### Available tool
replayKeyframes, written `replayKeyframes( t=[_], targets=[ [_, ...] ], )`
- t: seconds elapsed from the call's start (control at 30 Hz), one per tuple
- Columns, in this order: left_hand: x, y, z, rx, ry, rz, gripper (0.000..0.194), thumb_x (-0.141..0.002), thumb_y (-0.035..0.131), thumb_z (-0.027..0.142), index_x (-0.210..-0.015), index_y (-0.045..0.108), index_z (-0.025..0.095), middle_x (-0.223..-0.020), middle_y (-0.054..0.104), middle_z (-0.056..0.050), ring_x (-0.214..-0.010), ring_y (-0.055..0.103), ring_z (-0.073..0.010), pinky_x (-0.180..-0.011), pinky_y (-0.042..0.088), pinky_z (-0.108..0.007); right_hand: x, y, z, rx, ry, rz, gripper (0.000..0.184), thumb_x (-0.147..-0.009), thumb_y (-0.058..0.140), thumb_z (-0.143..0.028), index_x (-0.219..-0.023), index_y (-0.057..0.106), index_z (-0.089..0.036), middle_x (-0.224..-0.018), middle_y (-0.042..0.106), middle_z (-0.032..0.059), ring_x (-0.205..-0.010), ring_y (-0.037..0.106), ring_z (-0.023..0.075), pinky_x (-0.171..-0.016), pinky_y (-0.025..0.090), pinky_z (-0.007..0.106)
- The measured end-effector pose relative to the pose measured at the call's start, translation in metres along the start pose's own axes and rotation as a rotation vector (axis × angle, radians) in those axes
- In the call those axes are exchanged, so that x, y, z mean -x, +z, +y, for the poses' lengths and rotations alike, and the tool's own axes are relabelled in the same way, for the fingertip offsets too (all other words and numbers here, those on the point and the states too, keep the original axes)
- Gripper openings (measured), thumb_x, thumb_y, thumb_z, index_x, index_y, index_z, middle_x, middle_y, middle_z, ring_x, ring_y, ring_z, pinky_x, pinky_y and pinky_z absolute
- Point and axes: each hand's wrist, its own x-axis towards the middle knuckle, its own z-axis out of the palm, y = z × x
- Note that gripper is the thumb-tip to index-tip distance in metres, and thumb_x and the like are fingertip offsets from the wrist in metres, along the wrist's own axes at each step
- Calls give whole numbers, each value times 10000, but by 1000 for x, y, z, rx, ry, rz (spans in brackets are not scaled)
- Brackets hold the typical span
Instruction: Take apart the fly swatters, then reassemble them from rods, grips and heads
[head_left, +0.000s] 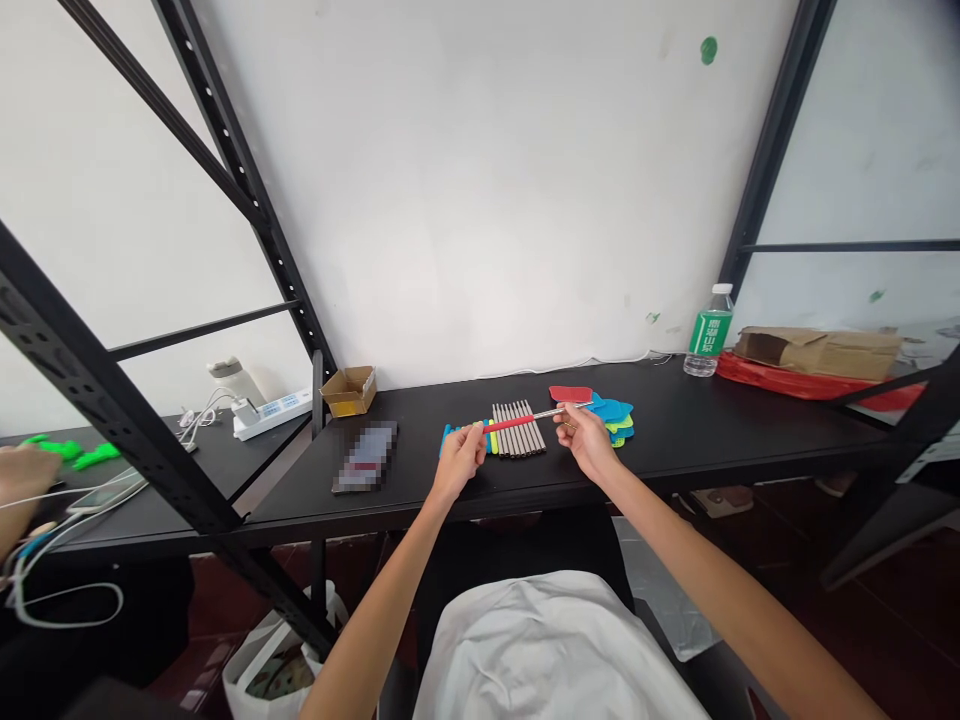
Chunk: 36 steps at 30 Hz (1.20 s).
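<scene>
A red handle [510,424] with a thin metal rod [549,413] is held level above the black table, between my two hands. My left hand [460,460] is closed on the left end of the red handle. The fingers of my right hand [585,440] pinch the metal rod near its right end. Beneath lie several metal rods [519,438] side by side, with blue handles [448,436] and a yellow-green one [493,440] to their left, partly hidden by my left hand. Behind my right hand is a pile of flat blue pieces [616,410], with yellow-green ones and a red piece [570,395].
A phone [367,456] and a small cardboard box [350,391] are on the left. A water bottle [708,335] and an opened carton [817,352] stand right. Black rack posts [247,200] frame the table [712,430]. Another person's hand [26,485] is at far left.
</scene>
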Motion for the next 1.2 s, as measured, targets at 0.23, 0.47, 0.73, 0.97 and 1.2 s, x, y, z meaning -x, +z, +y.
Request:
replayKeyframes(
  t=[0.23,0.47,0.73,0.97,1.2],
  targets=[
    [0,-1,-1,19,1,-8,418,-882,563,561,-715,498,183,-519,443,37,-387,264,-53,-366,134,-183,0,-1,0,5,2,-5,394,-659,873,-477,-856,697,-185,-746,653,26,-541,530,109,-434,362,227],
    [-2,-2,-5,19,20,-8,393,-885,568,547,-751,518,181,-526,452,42,-384,278,-52,-364,139,-178,1,1,-1,17,10,-3,382,-673,861,-465,-865,687,-184,-751,657,27,-531,532,109,-434,354,236],
    [-2,-3,-5,30,19,-15,367,-875,582,534,-787,539,180,-534,462,45,-375,288,-51,-367,142,-182,0,-1,1,16,1,-8,375,-675,856,-465,-866,695,-185,-749,654,28,-530,531,111,-433,352,237],
    [-1,-2,-3,36,20,-11,349,-857,601,522,-791,534,186,-532,465,52,-375,281,-47,-368,141,-178,0,-1,1,31,-2,-7,390,-670,860,-484,-861,698,-184,-748,657,33,-535,536,114,-432,362,238],
    [-2,-3,-5,32,41,-23,352,-858,607,528,-799,523,191,-541,462,56,-385,284,-46,-370,144,-176,0,-1,2,47,-8,-5,389,-676,864,-484,-867,708,-184,-758,662,35,-539,531,112,-433,369,235]
  ],
)
